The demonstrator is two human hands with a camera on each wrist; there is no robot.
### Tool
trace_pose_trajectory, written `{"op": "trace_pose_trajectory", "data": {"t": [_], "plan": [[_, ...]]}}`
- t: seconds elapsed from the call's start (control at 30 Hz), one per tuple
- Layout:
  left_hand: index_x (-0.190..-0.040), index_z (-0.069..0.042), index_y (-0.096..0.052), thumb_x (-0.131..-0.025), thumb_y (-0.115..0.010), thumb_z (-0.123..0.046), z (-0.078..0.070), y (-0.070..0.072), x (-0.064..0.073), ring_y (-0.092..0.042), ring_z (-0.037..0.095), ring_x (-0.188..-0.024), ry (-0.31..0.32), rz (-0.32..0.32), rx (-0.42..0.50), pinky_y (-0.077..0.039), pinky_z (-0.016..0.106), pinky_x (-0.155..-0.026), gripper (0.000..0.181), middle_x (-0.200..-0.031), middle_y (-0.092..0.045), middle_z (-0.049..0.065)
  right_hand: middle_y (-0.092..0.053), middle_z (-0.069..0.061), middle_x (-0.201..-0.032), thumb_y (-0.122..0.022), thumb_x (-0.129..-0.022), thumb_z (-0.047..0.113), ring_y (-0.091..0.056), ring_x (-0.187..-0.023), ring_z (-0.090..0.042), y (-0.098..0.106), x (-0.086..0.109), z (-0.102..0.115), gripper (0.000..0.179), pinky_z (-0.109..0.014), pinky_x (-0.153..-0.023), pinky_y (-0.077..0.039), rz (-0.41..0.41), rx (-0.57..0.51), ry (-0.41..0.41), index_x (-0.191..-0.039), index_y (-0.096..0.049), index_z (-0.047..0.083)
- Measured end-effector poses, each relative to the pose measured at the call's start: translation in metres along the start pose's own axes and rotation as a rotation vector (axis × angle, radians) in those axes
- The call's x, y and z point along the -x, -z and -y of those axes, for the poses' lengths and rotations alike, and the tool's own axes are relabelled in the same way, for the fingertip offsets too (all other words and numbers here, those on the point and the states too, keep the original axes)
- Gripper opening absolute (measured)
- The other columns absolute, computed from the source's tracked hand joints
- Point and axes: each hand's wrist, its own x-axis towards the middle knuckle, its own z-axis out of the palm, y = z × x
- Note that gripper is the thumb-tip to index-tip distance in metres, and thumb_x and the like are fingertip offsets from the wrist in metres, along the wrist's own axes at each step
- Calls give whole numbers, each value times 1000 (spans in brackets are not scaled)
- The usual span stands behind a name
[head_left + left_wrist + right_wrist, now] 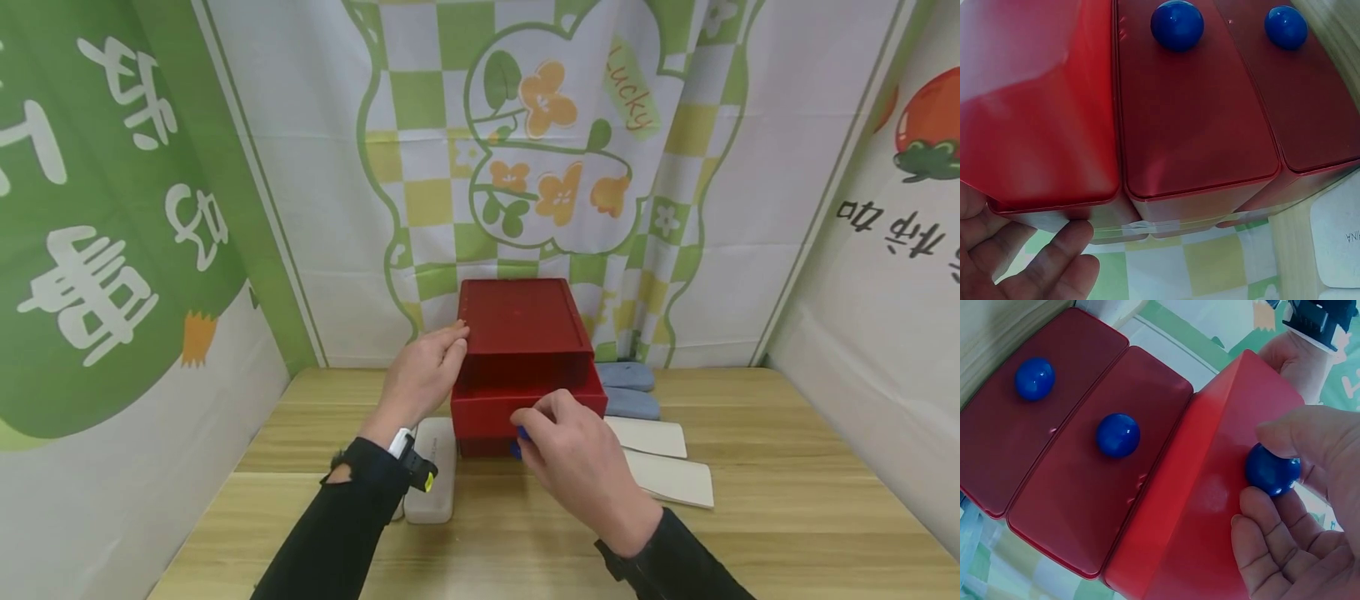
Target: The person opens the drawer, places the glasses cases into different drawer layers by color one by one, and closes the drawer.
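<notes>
Drawer [483, 415] overhangs cabinet [517, 317] edge, gap [521, 372] above (right grip [581, 462] pinching knob [1269, 470], left grip [423, 371] relaxed).

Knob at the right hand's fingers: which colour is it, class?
The knob is shiny blue, seen best in the right wrist view.

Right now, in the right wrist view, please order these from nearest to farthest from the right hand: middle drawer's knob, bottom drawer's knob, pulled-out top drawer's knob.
1. Top knob: held by the right hand.
2. Middle knob: left of the top one in this view.
3. Bottom knob: farthest left.
</notes>
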Motion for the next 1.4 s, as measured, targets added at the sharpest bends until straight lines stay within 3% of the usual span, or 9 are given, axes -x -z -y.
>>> {"op": "trace_pose_trajectory", "data": {"t": [0.8,1.4], "plan": [[-146,-11,-62,-110,-45,-32,1,-2,-2,-54,25,-142,-11,-14,1,-44,47,-117,45,-152,-58,5,-65,-3,-90,-93,-73,15,-61,-73,-12,14,12,17,30,-27,-63,-59,-30,12,20,-99,-78,15],[-147,-10,-61,-110,-46,-31,2,-4,0,-55,25,-142,-6,-24,7,-45,47,-116,45,-152,-58,5,-63,-1,-86,-93,-72,16,-59,-70,-10,25,23,29,32,-26,-60,-58,-36,13,32,-100,-77,17]]}}
